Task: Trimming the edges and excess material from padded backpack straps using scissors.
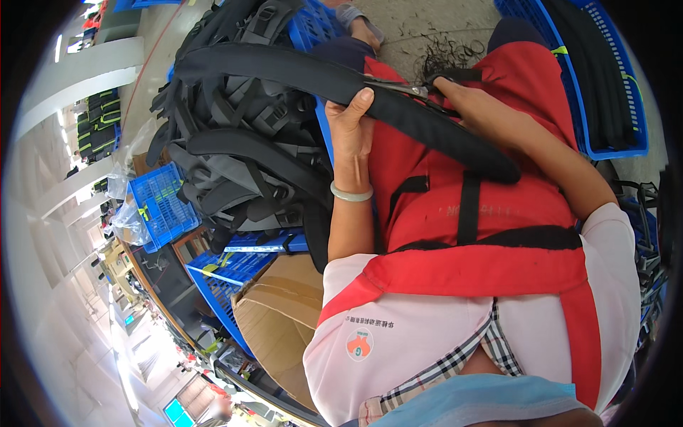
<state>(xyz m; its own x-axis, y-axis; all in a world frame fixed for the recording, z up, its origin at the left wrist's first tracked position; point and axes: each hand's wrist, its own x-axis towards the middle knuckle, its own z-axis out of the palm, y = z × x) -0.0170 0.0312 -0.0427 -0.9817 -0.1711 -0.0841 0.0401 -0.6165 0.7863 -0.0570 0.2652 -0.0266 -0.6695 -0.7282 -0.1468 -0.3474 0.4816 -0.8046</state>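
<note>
Blue crates (167,206) crowd the floor — left hand (350,121) grips a padded black strap (299,75), right hand (473,107) closed on scissors (405,89), apparently trimming threads; next snip needs steady aim.

strap (398,114): black matt padded cloth
scissors (402,88): shiny metal blades
crates (165,203): blue glossy plastic lattice
apron (441,206): red smooth cloth
box (281,320): brown matt cardboard

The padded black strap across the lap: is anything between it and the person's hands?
Nothing visible. The left hand grips the black padded strap directly, thumb over its top edge. The right hand holds scissors whose blades lie on the strap beside the left thumb.
</note>
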